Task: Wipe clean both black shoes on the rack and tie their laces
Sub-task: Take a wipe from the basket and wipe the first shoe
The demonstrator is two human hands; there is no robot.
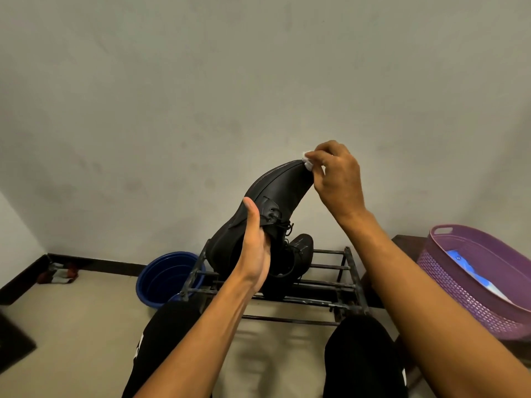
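My knees frame the rack (349, 282). My left hand (255, 251) grips a matte black shoe (275, 193) around its laced middle, raised above the rack, toe tilted up toward the wall. My right hand (336, 176) pinches a white wipe (308, 162) against the toe. The second shoe (298, 254) sits on the rack's top rails, laces loose. A blue basin (163, 277) stands beside the rack's left end, a purple basket (474, 277) to the right.

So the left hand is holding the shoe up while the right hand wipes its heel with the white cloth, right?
Not quite. In the head view the right hand presses the white cloth against the toe tip of the shoe, not its heel. The rest holds: the left hand grips the shoe near the laces, raised above the rack.
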